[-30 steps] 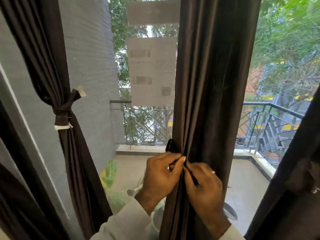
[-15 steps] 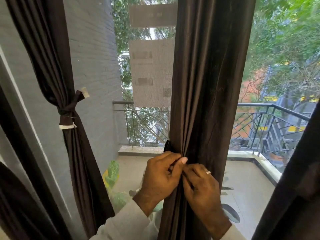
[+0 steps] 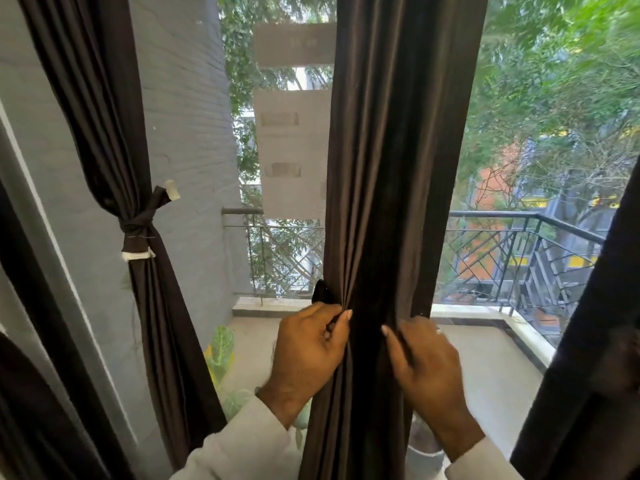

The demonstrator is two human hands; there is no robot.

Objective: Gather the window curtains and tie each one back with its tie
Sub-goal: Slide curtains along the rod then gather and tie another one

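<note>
Though half-hidden, tie (image 3: 320, 292) behind curtain (image 3: 388, 202)

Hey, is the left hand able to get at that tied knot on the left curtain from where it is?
Probably, but not right away: the left hand is busy pinching the middle curtain. Open air lies between it and the knot.

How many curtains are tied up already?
1 for sure: the left curtain, knotted with its tie. The middle curtain is not tied yet; both hands pinch its tie. The right-edge curtain is cut off, so I cannot tell.
</note>
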